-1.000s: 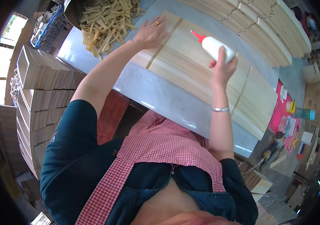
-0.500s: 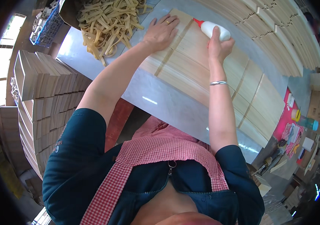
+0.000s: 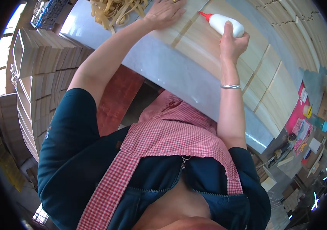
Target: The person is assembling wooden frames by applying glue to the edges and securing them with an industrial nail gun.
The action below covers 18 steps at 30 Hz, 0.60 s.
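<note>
My left hand (image 3: 166, 14) lies flat on the pale wooden boards (image 3: 198, 50), fingers stretched out, near the top edge of the view. In my right hand (image 3: 233, 45) is a white squeeze bottle (image 3: 225, 25) with a red nozzle, tilted so its tip points left. That tip is at or just above a tan groove-like strip (image 3: 184, 31) crossing the boards; whether it touches, I cannot tell. A pale streak shows along the strip past the tip. The boards rest side by side on a grey-white table (image 3: 159, 57).
Tan looped bands (image 3: 115, 13) lie heaped at the table's far left. Long stacked boards (image 3: 299, 28) rise at the far right. Left of the table stand stacked wooden pieces (image 3: 37, 69) and a blue crate (image 3: 52, 13). A bottle with a blue cap (image 3: 319, 123) is at right.
The whole view has shifted, so the table and hands appear higher. The nozzle is still by the tan strip, and a pale streak now shows there. My left hand stays flat.
</note>
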Each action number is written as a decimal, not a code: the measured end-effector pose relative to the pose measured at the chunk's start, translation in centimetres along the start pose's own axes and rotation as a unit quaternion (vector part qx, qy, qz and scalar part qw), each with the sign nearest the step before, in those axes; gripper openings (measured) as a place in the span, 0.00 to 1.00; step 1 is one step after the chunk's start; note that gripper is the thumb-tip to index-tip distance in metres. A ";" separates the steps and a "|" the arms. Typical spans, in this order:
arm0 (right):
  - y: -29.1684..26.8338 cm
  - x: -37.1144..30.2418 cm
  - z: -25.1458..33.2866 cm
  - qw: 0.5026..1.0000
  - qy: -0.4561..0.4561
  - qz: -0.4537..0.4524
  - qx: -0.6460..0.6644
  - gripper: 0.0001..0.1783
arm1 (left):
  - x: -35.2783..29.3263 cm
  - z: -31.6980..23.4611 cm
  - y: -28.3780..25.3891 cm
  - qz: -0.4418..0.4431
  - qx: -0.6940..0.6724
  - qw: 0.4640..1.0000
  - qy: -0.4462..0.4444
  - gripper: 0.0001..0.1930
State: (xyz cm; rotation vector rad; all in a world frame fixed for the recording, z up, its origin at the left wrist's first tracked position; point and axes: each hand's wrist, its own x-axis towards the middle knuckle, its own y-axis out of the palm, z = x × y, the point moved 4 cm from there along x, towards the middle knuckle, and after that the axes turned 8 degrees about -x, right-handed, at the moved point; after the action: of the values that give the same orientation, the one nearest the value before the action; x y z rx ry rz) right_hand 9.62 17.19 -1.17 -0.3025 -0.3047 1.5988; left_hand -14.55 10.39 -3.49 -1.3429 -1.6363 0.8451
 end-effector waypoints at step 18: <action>-1.9 -10.0 -0.6 0.996 -0.068 0.049 -0.034 0.33 | -5.2 1.3 2.7 0.207 -0.272 0.902 -0.266 0.26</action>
State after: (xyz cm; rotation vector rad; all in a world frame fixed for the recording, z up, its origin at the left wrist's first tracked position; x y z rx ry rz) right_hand 12.10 7.26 -0.91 -0.2649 -0.4564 1.7109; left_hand -14.14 5.82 -7.41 -2.0296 -2.1519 1.1236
